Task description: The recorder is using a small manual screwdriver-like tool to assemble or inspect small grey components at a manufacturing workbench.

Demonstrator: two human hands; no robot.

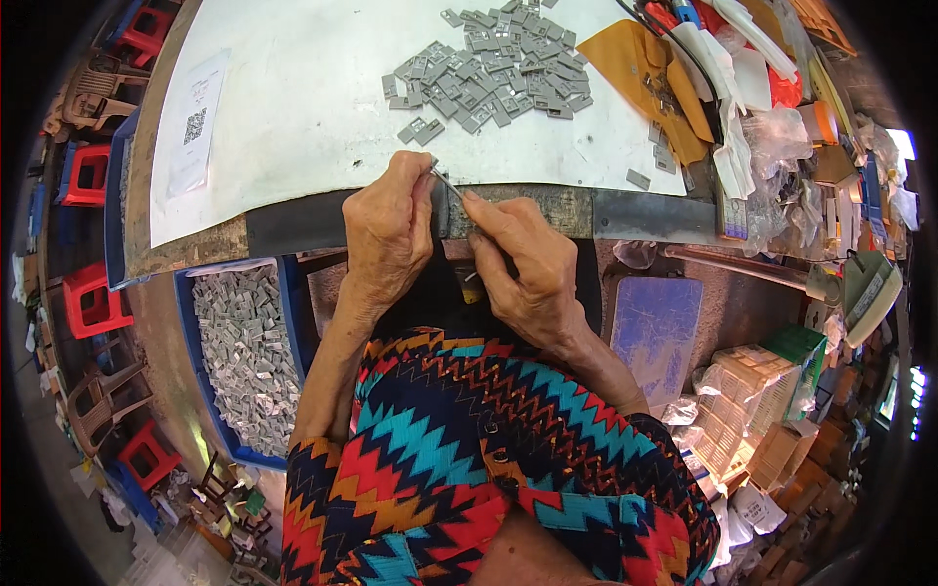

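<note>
Both my hands meet over the near edge of the worktable. A thin, straight grey metal piece runs between them, and its exact kind is not clear. Its lower end is pinched by the thumb and forefinger of my right hand. My left hand is closed, with its fingertips at the upper end of that piece; whatever else it grips is hidden. Beyond them, a heap of small flat grey rectangular parts with cut-outs lies on a white sheet. A few parts lie loose at its near side.
Left of my legs stands a blue bin full of similar grey parts. Brown paper and plastic bags crowd the table's right side. Below are a blue board and a crate. Red stools stand at far left.
</note>
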